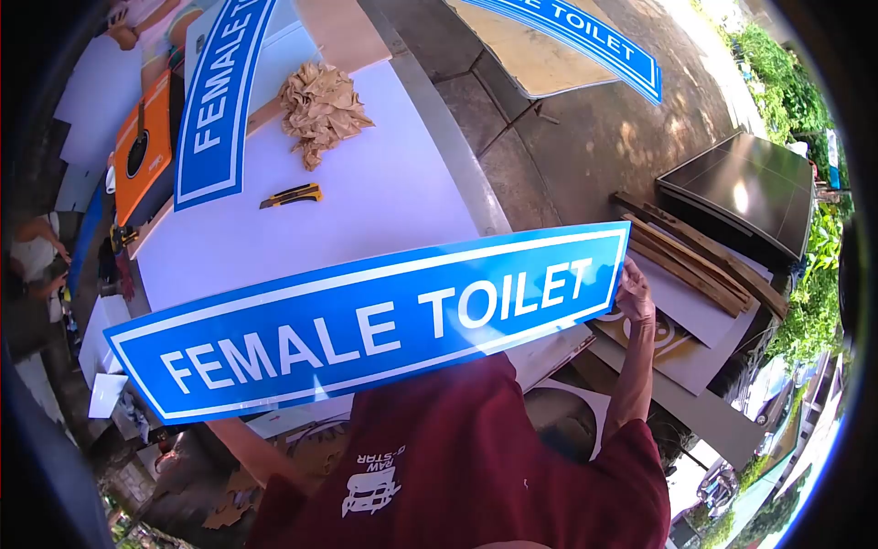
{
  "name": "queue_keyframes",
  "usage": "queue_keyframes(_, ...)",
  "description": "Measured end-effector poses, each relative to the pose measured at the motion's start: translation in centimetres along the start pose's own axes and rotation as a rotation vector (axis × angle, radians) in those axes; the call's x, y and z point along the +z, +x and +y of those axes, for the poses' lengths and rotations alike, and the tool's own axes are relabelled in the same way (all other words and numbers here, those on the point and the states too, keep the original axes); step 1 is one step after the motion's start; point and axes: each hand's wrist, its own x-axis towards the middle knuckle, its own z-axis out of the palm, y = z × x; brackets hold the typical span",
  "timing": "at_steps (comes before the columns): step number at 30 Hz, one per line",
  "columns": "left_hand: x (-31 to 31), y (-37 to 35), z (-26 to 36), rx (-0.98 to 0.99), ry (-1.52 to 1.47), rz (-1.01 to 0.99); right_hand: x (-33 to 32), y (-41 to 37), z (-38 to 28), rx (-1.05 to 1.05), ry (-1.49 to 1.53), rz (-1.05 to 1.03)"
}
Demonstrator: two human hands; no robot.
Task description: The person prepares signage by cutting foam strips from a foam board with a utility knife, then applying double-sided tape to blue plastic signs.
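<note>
A long blue sign [384, 320] with white "FEMALE TOILET" lettering spans the front of the white-topped table, tilted up to the right. My right hand [633, 291] grips its right end, fingers curled at the edge. The left forearm reaches under the sign's lower left side, but the sign hides my left hand and its fingers. Beyond the sign, a yellow-and-black utility knife [291, 195] and a crumpled heap of brown paper [320, 110] lie on the white tabletop [393, 183]. Another blue sign [219, 110] lies at the table's left side.
At the upper right, a further blue sign [585, 32] rests on a tan-topped table [530, 69]. Wooden planks [695, 261] and a dark glossy panel [741, 188] lie to the right. An orange guitar-like object [144, 146] stands at left. Other people are partly visible along the left edge.
</note>
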Motion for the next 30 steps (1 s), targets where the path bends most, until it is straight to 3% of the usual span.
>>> queue_keyframes(1, 0.1, 0.4, -0.7, -0.022, -0.014, -0.024, -1.4, 0.2, 0.7, 0.002, 0.037, -0.054)
queue_keyframes(4, 0.5, 1.2, -2.6, -0.037, -0.065, -0.093, -2.6, 0.4, 2.9, -0.049, 0.021, 0.293)
queue_keyframes(8, 1.5, 2.1, -5.2, -0.075, -0.112, -0.184, -5.8, -0.1, 5.5, -0.125, 0.154, 0.372)
queue_keyframes(14, 2.5, 4.7, -12.2, -0.210, -0.312, -0.367, -10.9, 0.6, 7.1, -0.030, 0.182, 0.473)
queue_keyframes(18, 3.9, 6.2, -19.0, -0.285, -0.402, -0.180, -14.4, 5.0, 3.2, 0.052, 0.179, 0.546)
queue_keyframes(20, 4.5, 7.0, -23.0, -0.174, -0.169, 0.038, -17.2, 8.2, 0.2, 0.006, 0.176, 0.579)
queue_keyframes(23, 10.0, 11.4, -31.6, -0.038, 0.051, 0.198, -22.9, 11.5, -4.0, -0.020, 0.203, 0.568)
queue_keyframes(25, 12.6, 14.0, -36.6, -0.091, -0.017, 0.165, -27.3, 12.2, -7.4, -0.050, 0.170, 0.552)
queue_keyframes(27, 15.0, 16.8, -41.5, -0.098, 0.099, 0.335, -28.7, 13.4, -11.7, -0.086, 0.188, 0.608)
queue_keyframes(29, 16.6, 19.3, -46.2, -0.177, -0.105, 0.171, -31.1, 14.4, -15.3, -0.114, 0.141, 0.629)
queue_keyframes(30, 17.5, 20.3, -48.5, -0.185, -0.130, 0.201, -33.4, 14.8, -16.8, -0.121, 0.136, 0.626)
